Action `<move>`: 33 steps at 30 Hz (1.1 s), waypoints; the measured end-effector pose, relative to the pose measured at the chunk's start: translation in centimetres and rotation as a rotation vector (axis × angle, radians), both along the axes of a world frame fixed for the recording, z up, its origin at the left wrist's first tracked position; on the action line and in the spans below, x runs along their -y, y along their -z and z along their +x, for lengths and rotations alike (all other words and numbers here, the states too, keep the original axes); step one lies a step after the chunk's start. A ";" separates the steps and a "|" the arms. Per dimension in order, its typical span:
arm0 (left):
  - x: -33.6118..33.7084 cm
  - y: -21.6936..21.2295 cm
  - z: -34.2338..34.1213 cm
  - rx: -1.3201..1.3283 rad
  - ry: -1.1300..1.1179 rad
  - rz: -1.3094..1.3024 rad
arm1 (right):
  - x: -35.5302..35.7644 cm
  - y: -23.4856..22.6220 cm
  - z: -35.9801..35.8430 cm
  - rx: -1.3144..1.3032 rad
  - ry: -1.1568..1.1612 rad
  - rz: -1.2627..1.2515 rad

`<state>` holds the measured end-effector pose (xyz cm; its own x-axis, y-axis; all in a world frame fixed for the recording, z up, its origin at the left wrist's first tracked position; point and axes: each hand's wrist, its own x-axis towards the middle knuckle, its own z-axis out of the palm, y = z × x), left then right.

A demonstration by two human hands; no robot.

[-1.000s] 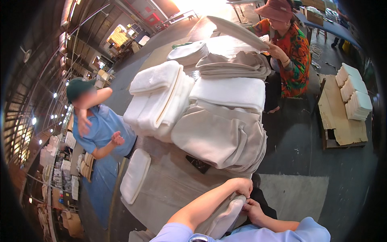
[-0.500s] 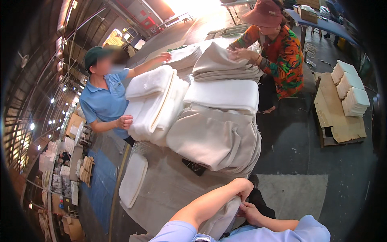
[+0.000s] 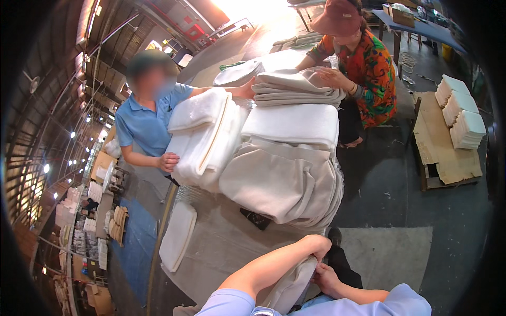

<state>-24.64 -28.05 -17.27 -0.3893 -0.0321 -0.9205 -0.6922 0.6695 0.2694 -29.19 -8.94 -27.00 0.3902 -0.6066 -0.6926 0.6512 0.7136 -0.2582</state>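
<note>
Close to my body, a pale beige padded cloth piece (image 3: 290, 287) stands bent on edge. My left hand (image 3: 319, 248) curls over its far end, wrist sharply bent and fingers mostly hidden, gripping it. Just below, my right hand (image 3: 327, 279) is closed with its fingertips pinching the same edge. Ahead of me lies a stack of beige fabric covers (image 3: 269, 179) on the table (image 3: 219, 239). A dark flat object (image 3: 255, 218) sticks out from under that stack.
A co-worker in blue (image 3: 150, 113) stands left beside folded white padding (image 3: 203, 131). Another person in a patterned top (image 3: 371, 84) handles stacked beige pieces (image 3: 295, 89) at the far side. One white pad (image 3: 177, 237) lies on the table's left edge. White stacks (image 3: 464, 118) sit on a cardboard-covered platform, right.
The co-worker in blue has leaned nearer, one hand now reaching the far beige stack. The other person's hands have lowered with the top piece, which lies flatter. My hands have barely moved.
</note>
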 end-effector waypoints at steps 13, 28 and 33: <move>2.3 2.8 2.3 0.249 -0.201 0.201 | 1.1 -1.7 0.8 -0.078 0.063 -0.042; 0.2 5.6 7.4 -0.237 -0.689 0.558 | 0.0 -2.6 1.3 -0.009 0.158 -0.091; -0.9 5.8 6.0 -0.334 -0.749 0.363 | 1.0 -1.6 0.8 -0.008 0.146 0.037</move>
<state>-18.62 -27.15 -23.08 -0.6330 -0.1144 -0.7656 -0.7607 -0.0917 0.6426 -28.36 -9.95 -25.44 0.2939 -0.6305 -0.7184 0.7469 0.6205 -0.2390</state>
